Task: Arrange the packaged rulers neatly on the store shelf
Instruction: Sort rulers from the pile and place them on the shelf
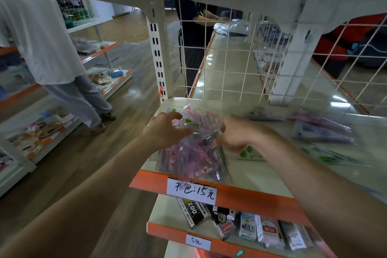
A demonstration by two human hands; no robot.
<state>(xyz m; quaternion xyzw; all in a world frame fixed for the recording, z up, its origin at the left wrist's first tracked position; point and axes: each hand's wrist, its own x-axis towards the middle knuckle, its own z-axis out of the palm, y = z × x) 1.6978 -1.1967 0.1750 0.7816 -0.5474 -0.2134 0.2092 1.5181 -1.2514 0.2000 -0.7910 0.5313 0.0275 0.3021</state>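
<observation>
Lower shelf: small boxes behind an orange rail. Above it, price label on the shelf front. Pile of ruler packs lies at the shelf's left front corner (pink, clear sleeves, blurry). Left hand is spread and loose, fingers on the pile top. Right hand is curled, pinching packs at the pile's right edge. Loose packs lie further right. Wire grid stands behind.
</observation>
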